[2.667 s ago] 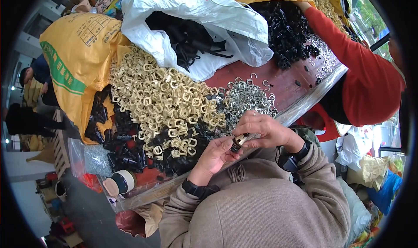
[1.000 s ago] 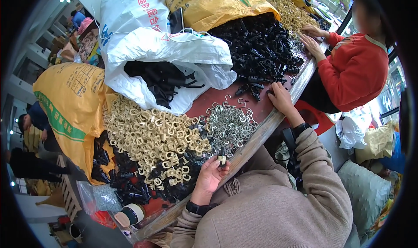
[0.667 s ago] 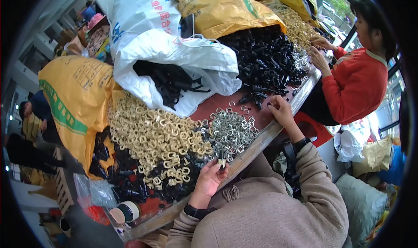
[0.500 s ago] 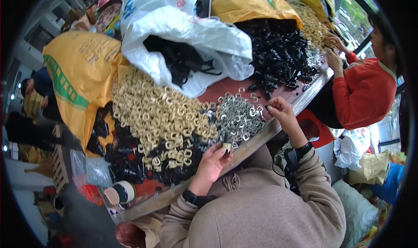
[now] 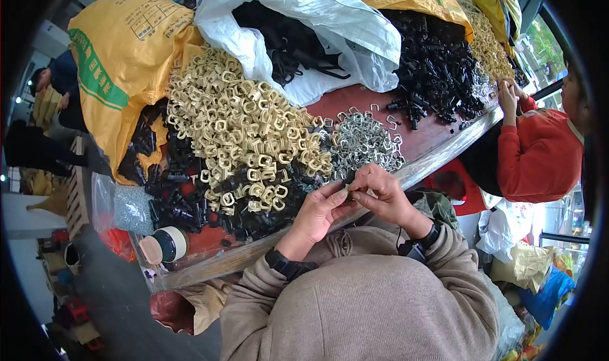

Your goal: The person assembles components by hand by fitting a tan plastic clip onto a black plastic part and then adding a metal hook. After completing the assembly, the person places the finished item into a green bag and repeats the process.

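Over the near edge of the table, my left hand [image 5: 315, 214] and my right hand [image 5: 388, 199] meet, fingertips pinched together. A small black plastic part [image 5: 348, 178] sticks up between them; most of it is covered by my fingers. The cream ring seen earlier in my left hand is hidden now. Just beyond my hands lies a heap of silver metal loops [image 5: 365, 142]. Left of that spreads a large pile of cream plastic rings [image 5: 244, 123], with black plastic parts [image 5: 184, 205] along its near side.
An open white sack [image 5: 374, 63] with black pieces inside lies behind the piles, a yellow sack [image 5: 130, 50] at left. Black parts [image 5: 434, 69] are heaped at back right. A round jar [image 5: 170, 243] stands by the near left corner. A person in red [image 5: 539, 148] works at the right.
My right hand has come in from the right to meet my left hand, which has moved slightly right and up. The head view has shifted, so the table sits higher in it.
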`<act>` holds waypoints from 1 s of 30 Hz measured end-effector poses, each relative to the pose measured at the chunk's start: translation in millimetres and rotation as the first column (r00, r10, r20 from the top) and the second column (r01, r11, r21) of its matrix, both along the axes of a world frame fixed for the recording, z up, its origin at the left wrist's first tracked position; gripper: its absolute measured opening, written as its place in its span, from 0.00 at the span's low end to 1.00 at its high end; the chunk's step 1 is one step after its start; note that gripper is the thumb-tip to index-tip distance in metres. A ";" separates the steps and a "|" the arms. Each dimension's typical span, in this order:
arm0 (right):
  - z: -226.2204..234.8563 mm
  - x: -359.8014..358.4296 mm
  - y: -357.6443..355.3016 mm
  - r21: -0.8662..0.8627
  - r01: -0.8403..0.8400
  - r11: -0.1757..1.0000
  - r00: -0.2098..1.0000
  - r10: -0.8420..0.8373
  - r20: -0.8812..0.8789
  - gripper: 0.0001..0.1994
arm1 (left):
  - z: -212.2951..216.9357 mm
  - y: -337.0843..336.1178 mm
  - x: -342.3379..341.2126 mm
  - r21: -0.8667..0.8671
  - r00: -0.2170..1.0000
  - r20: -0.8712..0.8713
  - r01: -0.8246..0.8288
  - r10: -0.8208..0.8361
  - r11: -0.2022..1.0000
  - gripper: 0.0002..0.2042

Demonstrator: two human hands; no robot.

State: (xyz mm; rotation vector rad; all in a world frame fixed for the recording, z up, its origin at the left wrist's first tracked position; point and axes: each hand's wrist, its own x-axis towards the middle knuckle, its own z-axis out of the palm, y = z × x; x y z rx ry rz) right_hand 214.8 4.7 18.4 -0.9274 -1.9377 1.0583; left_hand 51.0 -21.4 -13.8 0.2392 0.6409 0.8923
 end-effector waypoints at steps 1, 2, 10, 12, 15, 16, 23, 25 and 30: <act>-0.2 -3.0 -2.0 -0.001 -0.002 1.000 1.000 0.002 0.003 0.07 | -1.1 -0.2 -0.6 -0.008 1.000 0.002 -0.003 0.003 1.000 0.13; -1.1 -6.1 -4.0 0.003 0.046 0.999 0.999 -0.046 0.004 0.07 | -2.4 -0.4 -1.4 -0.015 1.000 0.003 -0.006 0.006 1.000 0.12; -21.9 -8.5 -3.0 0.237 0.127 0.963 0.992 -0.126 -0.018 0.11 | -3.4 0.4 -5.3 0.023 0.998 -0.018 0.055 -0.055 0.998 0.12; -23.4 -8.5 -4.0 0.293 0.113 0.949 0.993 -0.116 -0.009 0.12 | -1.4 0.7 -4.9 0.049 0.997 -0.040 0.065 -0.064 0.997 0.12; -24.4 -10.3 -5.2 0.303 0.099 0.948 0.994 -0.108 0.014 0.11 | -2.9 0.2 -6.0 0.073 0.995 -0.073 0.076 -0.071 0.994 0.12; -24.2 -11.5 -4.3 0.306 0.094 0.947 0.994 -0.106 0.025 0.11 | -3.7 0.2 -6.9 0.081 0.995 -0.075 0.073 -0.067 0.994 0.12; -3.6 -24.0 28.9 0.274 0.012 0.962 0.999 0.000 -0.044 0.09 | -5.7 3.9 -28.1 0.233 0.988 -0.157 0.022 0.015 0.972 0.13; 4.1 -29.8 54.8 0.290 0.000 0.957 0.999 0.014 -0.044 0.09 | -5.1 3.6 -34.5 0.240 0.987 -0.156 0.003 0.035 0.971 0.13; 2.0 -52.2 158.0 0.257 0.136 0.957 0.975 -0.175 0.136 0.08 | -4.8 3.0 -45.4 0.226 0.990 -0.123 -0.035 0.064 0.973 0.11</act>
